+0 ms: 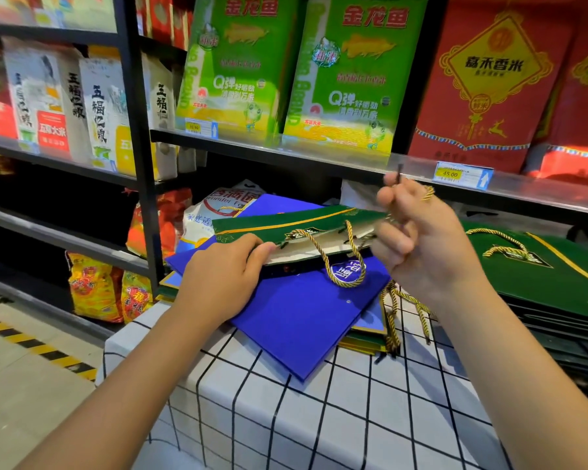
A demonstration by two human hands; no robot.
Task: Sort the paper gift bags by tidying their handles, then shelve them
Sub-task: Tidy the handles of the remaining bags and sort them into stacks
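- At the left of the frame, rice sacks [92, 106] stand on dark shelves, well apart from the work; they play no part in this step.
- Left of centre, the left hand [218, 279] grips the near edge of the green gift bag [286, 223], fingers [263, 247] curled over its mouth, seemingly to pin it flat while the cord is handled.
- In the centre, that bag lies on a blue gift bag [296, 317], itself on the checked tabletop [286, 401], a handy staging spot below the shelf. One gold rope handle [336, 266] dangles loose over the blue bag, not yet tidied.
- Right of centre, the right hand [418, 245] is raised, fingers pinching the other cord's end [398, 174], probably drawing it taut to tuck in.
- At the right edge, a stack of green bags [557, 276] lies flat, apparently sorted.
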